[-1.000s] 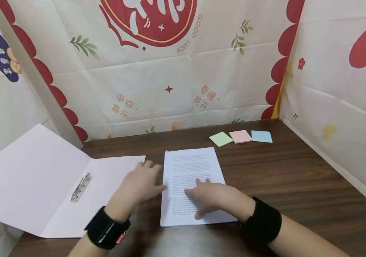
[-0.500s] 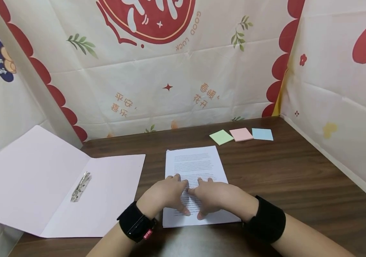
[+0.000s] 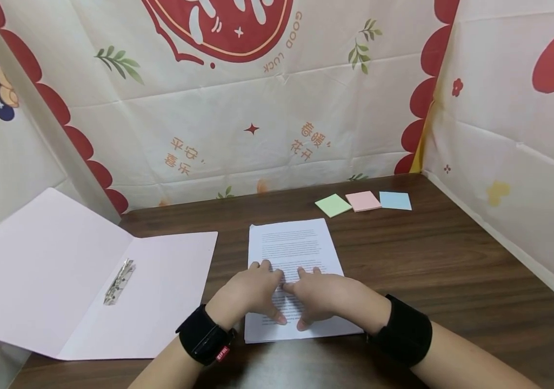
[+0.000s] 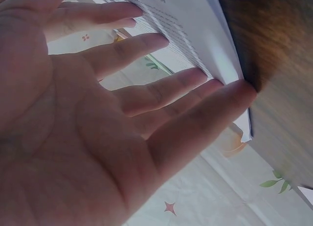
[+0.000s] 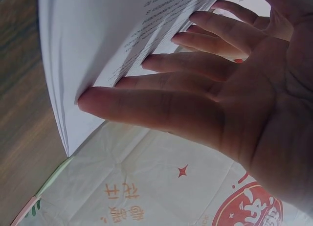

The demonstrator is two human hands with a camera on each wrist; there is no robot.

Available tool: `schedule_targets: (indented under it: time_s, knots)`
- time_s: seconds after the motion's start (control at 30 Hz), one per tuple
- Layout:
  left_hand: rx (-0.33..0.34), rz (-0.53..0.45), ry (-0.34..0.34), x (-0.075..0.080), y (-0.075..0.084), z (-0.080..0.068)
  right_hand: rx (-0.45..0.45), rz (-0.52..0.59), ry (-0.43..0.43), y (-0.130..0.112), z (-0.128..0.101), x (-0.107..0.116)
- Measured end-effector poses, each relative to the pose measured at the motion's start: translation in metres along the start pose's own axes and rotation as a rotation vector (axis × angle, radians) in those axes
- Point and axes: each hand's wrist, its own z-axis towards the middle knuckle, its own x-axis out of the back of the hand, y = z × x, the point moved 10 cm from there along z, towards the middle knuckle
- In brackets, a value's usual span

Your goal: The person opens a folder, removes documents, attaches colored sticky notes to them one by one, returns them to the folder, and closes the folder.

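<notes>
A stack of printed paper (image 3: 288,243) lies on the table in front of me, its loose sheet edges showing in the right wrist view. My left hand (image 3: 252,292) and right hand (image 3: 322,294) rest side by side on the lower half of the top sheet, fingers spread and fairly straight, fingertips on the paper. In the left wrist view the left hand (image 4: 112,103) touches the paper near its edge with the fingertips. The right wrist view has the right hand (image 5: 205,94) with its fingertips on the printed page. Neither hand grips anything.
An open pale pink folder (image 3: 179,270) with a metal clip (image 3: 119,282) lies to the left, its cover raised. Green (image 3: 333,205), pink (image 3: 363,201) and blue sticky notes (image 3: 395,200) lie behind the paper. A printed cloth (image 3: 218,119) hangs behind the table.
My left hand has moved right from the folder's edge onto the paper, beside the right hand. The right hand has stayed on the paper. Both hands are nearly still over the last half second.
</notes>
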Motion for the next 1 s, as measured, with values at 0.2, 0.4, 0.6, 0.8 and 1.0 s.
schedule_targets:
  time_s: [0.2,0.4,0.6,0.8,1.0]
  knots:
    - [0.009,0.006,-0.008,-0.002,-0.002,0.000,-0.011,-0.019,-0.018,0.000,0.001,0.000]
    - [0.033,0.016,-0.034,-0.006,-0.003,-0.001,0.046,0.037,0.015,0.004,0.003,0.030]
    - [0.044,0.026,-0.030,-0.003,-0.003,0.000,0.014,-0.015,0.163,0.050,0.033,0.087]
    - [0.049,0.044,-0.024,-0.002,-0.003,0.000,-0.153,-0.053,0.309,0.125,0.070,0.119]
    - [0.055,0.046,-0.019,0.000,-0.003,0.000,-0.245,-0.102,0.248,0.184,0.101,0.098]
